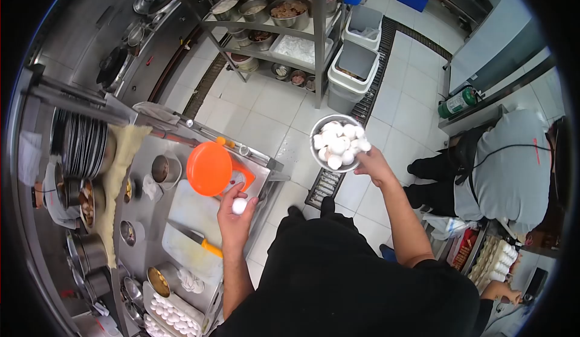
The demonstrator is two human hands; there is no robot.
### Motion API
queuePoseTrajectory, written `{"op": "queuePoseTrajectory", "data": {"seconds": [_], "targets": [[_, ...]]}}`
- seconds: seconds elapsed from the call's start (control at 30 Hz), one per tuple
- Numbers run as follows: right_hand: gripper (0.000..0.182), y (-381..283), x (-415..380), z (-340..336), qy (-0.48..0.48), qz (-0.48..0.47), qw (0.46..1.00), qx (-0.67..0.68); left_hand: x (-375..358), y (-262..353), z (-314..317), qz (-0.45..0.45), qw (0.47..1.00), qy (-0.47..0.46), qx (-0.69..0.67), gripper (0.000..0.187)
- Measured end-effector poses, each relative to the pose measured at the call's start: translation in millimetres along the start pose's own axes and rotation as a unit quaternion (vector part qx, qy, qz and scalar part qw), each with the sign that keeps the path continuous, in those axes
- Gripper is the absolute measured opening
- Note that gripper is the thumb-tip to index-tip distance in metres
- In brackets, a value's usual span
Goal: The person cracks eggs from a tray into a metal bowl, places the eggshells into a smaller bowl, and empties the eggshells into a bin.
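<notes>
My right hand [376, 166] grips the rim of a metal bowl [315, 159] heaped with white eggs [342, 139], held out over the floor. In my left hand [235, 221] a single white egg [240, 206] rests between the fingers and thumb, above the counter's edge. Just beyond that hand is a round orange container [209, 168]. A white cutting board [187, 216] lies to its left, with a yellow-handled knife [211, 248] on it.
Trays of eggs [175, 316] sit at the counter's near end. A metal shelf [266, 25] with bowls and grey bins [350, 71] stand ahead. At right, a person in grey [510, 168] bends near a fire extinguisher [459, 102] and another egg tray [494, 261].
</notes>
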State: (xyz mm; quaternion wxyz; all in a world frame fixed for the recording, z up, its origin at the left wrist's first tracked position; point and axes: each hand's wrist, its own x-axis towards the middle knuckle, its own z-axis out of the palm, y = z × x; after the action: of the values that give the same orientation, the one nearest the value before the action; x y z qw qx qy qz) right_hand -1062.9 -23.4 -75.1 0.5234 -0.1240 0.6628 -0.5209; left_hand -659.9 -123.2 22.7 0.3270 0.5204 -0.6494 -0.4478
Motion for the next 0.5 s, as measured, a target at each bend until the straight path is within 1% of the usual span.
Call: {"op": "queuePoseTrajectory", "data": {"seconds": [0.17,0.2,0.27,0.37,0.4,0.5], "targets": [[0.037,-14,67,-36,0.060,0.019,0.995,0.078,51,9,44,-0.030,0.999,-0.012,-0.026,0.048],[0.037,-18,81,-43,0.049,0.018,0.993,0.102,63,7,52,-0.015,0.999,-0.016,-0.026,0.048],[0.037,-25,107,-54,0.061,0.009,0.991,0.119,96,2,66,0.021,0.999,-0.028,-0.023,0.048],[0.037,-50,146,-79,0.089,-0.006,0.987,0.133,147,0,86,0.007,0.999,-0.040,-0.008,0.046],[0.037,-62,160,-87,0.102,-0.015,0.985,0.138,158,16,95,0.012,0.999,-0.028,-0.011,0.044],[0.036,-92,209,-115,0.125,-0.029,0.982,0.139,202,29,115,0.006,0.998,-0.057,-0.040,0.044]]}}
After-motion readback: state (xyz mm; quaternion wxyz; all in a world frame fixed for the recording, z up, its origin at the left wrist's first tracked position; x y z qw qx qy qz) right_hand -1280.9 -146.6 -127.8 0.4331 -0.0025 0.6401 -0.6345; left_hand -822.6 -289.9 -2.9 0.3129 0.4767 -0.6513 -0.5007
